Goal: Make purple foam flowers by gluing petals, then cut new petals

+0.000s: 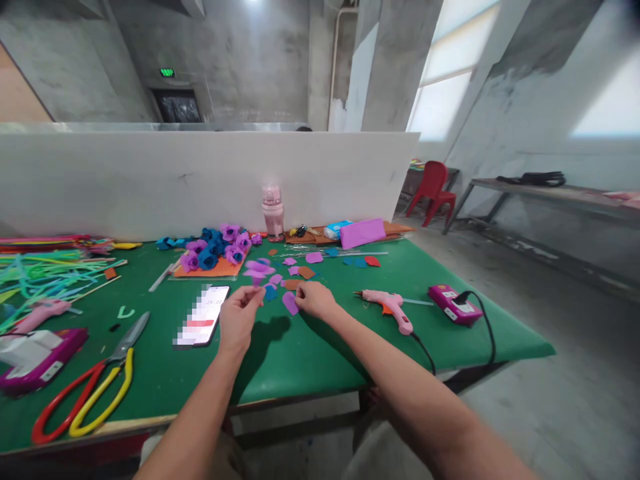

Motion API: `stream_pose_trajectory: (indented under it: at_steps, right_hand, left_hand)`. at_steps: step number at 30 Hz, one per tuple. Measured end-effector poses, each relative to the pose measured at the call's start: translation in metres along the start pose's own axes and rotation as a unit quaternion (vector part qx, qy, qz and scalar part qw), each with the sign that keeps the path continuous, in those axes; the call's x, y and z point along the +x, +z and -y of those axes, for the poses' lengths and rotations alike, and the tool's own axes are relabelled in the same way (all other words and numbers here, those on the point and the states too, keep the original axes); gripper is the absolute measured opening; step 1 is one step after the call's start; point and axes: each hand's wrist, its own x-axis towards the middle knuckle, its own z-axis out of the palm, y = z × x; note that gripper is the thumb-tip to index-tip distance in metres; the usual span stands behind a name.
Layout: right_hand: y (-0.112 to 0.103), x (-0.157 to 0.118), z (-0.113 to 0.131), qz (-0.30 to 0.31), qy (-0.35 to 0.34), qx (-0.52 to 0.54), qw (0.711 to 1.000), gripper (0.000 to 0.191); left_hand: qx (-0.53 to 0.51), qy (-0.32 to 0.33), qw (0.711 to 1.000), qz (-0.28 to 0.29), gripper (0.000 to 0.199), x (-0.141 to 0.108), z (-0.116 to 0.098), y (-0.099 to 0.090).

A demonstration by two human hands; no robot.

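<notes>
Left hand [239,313] pinched, right hand [316,300] curled, contents unclear | purple piece [290,304] by right fingertips | we judged it light, bendy, edge-held

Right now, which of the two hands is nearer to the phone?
Left. The left hand is at the phone's right side; the right hand is farther right, beside a purple piece.

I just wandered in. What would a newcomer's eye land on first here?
Probably the cluster of purple and blue flowers on an orange sheet, at the back left of the green table. Next, the big scissors with one red and one yellow handle, at the near left. Then the left hand and right hand in the middle, close to scattered coloured pieces.
</notes>
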Motion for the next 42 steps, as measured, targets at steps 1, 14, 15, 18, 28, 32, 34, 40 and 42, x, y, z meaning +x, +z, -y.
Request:
stream_pose_trajectory:
  at_steps: [1, 14, 15, 18, 28, 32, 34, 40, 42]
  right_hand:
    - [-0.004, -0.01, 0.0, -0.009, -0.014, 0.017, 1.0, 0.008]
    - [-0.007, -0.108, 0.007, -0.153, -0.045, 0.27, 0.95, 0.01]
    - [-0.011, -0.109, 0.003, -0.148, -0.051, 0.266, 0.951, 0.01]
    - [-0.037, -0.112, -0.025, -0.174, -0.063, 0.225, 0.957, 0.014]
    - [-0.086, -0.11, -0.155, -0.098, 0.209, -0.065, 0.971, 0.032]
    - [-0.084, -0.103, -0.154, -0.058, 0.2, -0.075, 0.975, 0.014]
    - [-0.085, -0.104, -0.149, -0.055, 0.189, -0.068, 0.978, 0.008]
    - [-0.081, -0.113, -0.104, -0.133, 0.125, 0.302, 0.936, 0.027]
    - [-0.078, -0.114, -0.084, -0.079, 0.097, 0.43, 0.894, 0.024]
  left_hand:
    - [-0.003, -0.015, 1.0, 0.008, 0.026, -0.001, -0.001, 0.001]
    - [-0.02, -0.144, 0.964, 0.221, 0.031, -0.039, -0.018, 0.031]
    - [-0.016, -0.135, 0.966, 0.221, 0.03, -0.04, -0.019, 0.033]
    - [0.004, -0.118, 0.966, 0.228, 0.027, -0.04, -0.024, 0.035]
    - [0.118, -0.163, 0.939, 0.28, 0.016, -0.026, -0.01, 0.031]
    - [0.212, -0.065, 0.944, 0.245, 0.011, -0.02, 0.009, 0.033]
    - [0.233, -0.046, 0.942, 0.237, 0.01, -0.019, 0.015, 0.032]
    - [0.263, -0.063, 0.93, 0.249, 0.015, -0.02, 0.02, 0.027]
    - [0.283, -0.068, 0.92, 0.262, 0.018, -0.02, 0.019, 0.026]
